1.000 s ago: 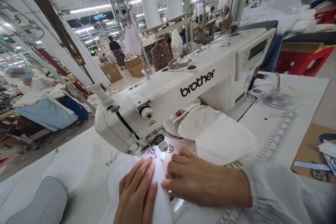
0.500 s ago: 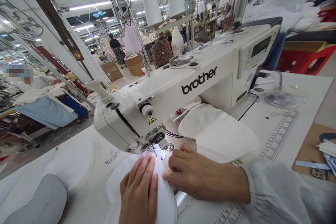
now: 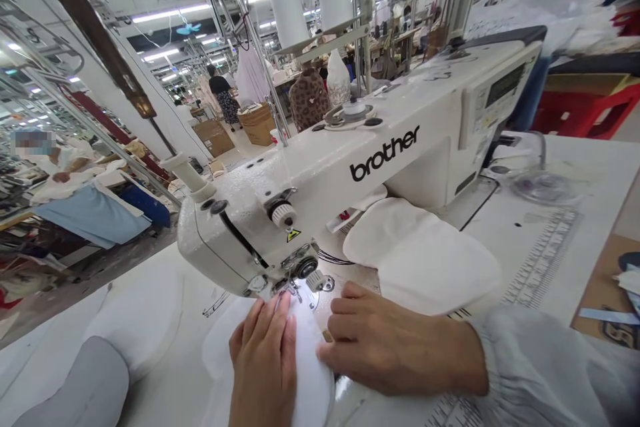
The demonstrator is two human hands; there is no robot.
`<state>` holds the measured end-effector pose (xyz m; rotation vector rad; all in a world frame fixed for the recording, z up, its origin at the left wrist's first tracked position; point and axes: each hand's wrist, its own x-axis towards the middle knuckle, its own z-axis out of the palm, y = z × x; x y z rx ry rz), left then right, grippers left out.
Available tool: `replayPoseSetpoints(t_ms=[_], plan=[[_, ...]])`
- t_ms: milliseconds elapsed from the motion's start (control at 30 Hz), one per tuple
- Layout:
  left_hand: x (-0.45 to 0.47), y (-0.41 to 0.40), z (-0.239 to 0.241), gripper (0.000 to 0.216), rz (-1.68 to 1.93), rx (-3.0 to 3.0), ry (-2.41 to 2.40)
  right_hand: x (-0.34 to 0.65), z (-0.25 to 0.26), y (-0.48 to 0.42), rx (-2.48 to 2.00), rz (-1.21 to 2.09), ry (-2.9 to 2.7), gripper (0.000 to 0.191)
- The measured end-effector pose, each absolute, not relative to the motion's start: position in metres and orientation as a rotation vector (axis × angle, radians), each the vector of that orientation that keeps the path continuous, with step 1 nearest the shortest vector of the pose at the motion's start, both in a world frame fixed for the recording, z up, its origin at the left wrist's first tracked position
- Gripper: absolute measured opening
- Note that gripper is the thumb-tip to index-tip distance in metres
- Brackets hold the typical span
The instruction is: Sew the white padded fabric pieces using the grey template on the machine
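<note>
Padded fabric (image 3: 307,373): where does it lie?

On the white sewing table (image 3: 480,260), right at the presser foot (image 3: 289,288) of the Brother sewing machine (image 3: 320,173); (the needle is hard to make out from here) a stack of white padded pieces (image 3: 423,257) sits behind the foot.

And the hands?

The left hand (image 3: 263,363) lies flat on the fabric, fingers slightly spread; the right hand (image 3: 395,347) presses its edge, fingers together and curled, pinching nothing that shows.

Anything else close?

A grey padded piece (image 3: 75,387), off to the left on the table.
</note>
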<state>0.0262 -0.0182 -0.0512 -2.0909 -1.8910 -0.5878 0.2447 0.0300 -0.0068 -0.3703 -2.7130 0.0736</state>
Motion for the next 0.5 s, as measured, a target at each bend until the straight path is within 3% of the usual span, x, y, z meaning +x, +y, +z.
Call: replayPoseSetpoints(t_ms=[267,500], plan=[[0.025,-0.018,-0.051,0.038,-0.641,-2.095,-1.838,0.243,-0.003,0.030,-0.391,0.126,-2.738,0.027],[0.006,-0.018,-0.034,0.028,-0.596,-2.316,-1.515,0.244,-0.004,0.029,-0.414,0.207,-2.740,0.028]])
